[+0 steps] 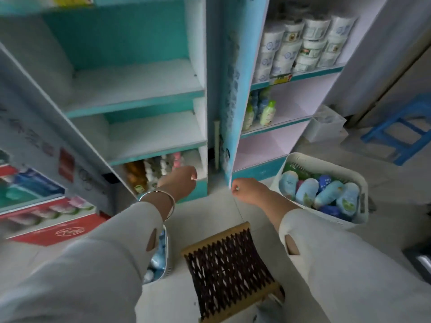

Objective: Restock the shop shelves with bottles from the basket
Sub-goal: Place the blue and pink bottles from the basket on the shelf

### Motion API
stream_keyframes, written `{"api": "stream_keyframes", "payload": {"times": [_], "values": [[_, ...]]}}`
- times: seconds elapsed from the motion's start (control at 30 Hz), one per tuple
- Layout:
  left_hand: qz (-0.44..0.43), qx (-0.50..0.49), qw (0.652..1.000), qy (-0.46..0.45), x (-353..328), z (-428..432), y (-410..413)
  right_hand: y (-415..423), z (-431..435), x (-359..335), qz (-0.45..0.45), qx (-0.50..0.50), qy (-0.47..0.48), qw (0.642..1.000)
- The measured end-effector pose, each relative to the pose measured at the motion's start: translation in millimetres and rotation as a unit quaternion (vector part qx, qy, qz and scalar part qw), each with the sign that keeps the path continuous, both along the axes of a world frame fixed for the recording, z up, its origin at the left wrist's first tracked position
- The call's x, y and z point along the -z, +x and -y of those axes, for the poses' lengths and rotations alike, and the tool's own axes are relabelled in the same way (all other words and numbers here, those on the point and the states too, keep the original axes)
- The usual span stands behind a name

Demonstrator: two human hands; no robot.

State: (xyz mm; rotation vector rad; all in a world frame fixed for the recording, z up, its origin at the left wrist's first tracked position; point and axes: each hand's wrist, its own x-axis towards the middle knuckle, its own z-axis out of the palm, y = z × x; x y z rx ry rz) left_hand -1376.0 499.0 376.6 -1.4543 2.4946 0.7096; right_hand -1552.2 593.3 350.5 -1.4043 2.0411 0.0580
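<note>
Two bare hands reach forward over a tiled floor, in front of blue-and-white shop shelves (149,106). The left hand (182,180) hangs at the mouth of the lowest shelf, fingers bent away from view, so whether it holds anything cannot be told. The right hand (247,191) is curled into a loose fist with nothing seen in it. Likely risks: the left hand is close to the shelved bottles (154,169) packed there and could topple the front ones, and a rounded bottle could slip from a hurried grasp. The bottles (326,194) lie heaped on their sides in a white slatted basket (342,221) on the floor, just right of the right hand. They are plump, smooth and mostly pale blue, a few dark blue.
</note>
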Motion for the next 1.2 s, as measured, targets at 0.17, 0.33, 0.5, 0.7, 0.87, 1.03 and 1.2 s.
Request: {"api": "stream_keyframes", "payload": {"times": [0.17,0.33,0.5,0.7,0.87,1.03,1.2], "values": [[0.002,-0.051,0.999,0.001,-32.8,5.0,89.0,84.2,31.3,-29.1,-0.006,-0.051,-0.007,0.999],[0.004,-0.111,0.994,0.009,-45.0,11.9,150.2,127.1,67.1,-43.2,-0.016,-0.111,-0.01,0.994],[0.011,-0.148,0.989,0.009,-59.8,24.1,192.7,159.5,100.3,-51.9,-0.024,-0.163,-0.005,0.986],[0.025,-0.165,0.986,0.002,-67.5,44.2,232.6,199.4,141.3,-51.8,-0.03,-0.205,0.002,0.978],[0.019,-0.179,0.984,0.017,-62.3,77.2,264.4,232.8,174.8,-53.2,-0.045,-0.21,0.01,0.977],[0.019,-0.167,0.985,0.034,-54.9,123.9,287.0,259.6,210.8,-62.3,-0.02,-0.186,0.004,0.982],[0.012,-0.131,0.989,0.072,-52.2,148.6,278.4,257.8,229.7,-60.9,-0.028,-0.174,0.015,0.984]]}}
